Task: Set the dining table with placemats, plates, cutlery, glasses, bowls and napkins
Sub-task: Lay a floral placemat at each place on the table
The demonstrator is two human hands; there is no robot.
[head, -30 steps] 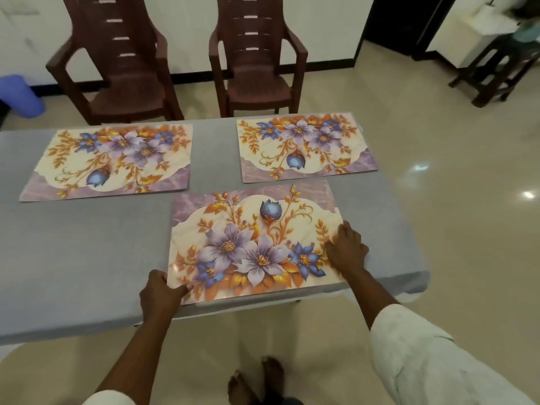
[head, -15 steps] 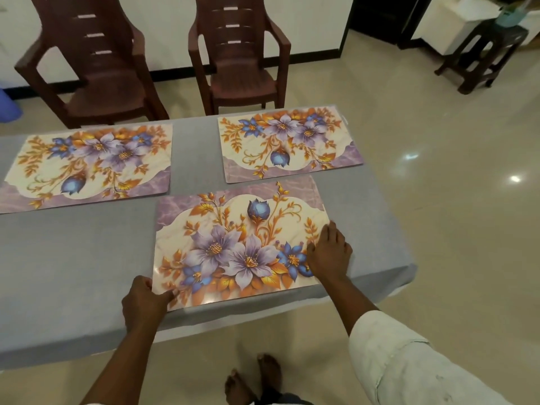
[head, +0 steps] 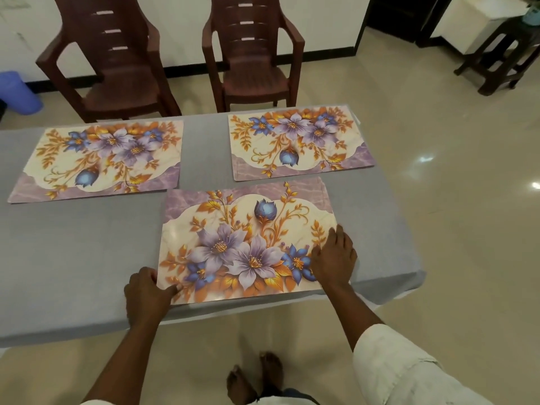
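Note:
Three floral placemats lie on the grey-clothed table. The near placemat sits at the table's front edge, on the right side. My left hand pinches its near left corner, thumb on top. My right hand presses flat on its right edge with the fingers straight. The far left placemat and the far right placemat lie side by side along the back edge, touched by neither hand.
Two brown plastic chairs stand behind the table. A blue container is on the floor at far left, and a dark stool at far right. The table's right edge is close to my right hand.
Both hands stay on the near placemat, which has hardly shifted on the table. The view has swung slightly.

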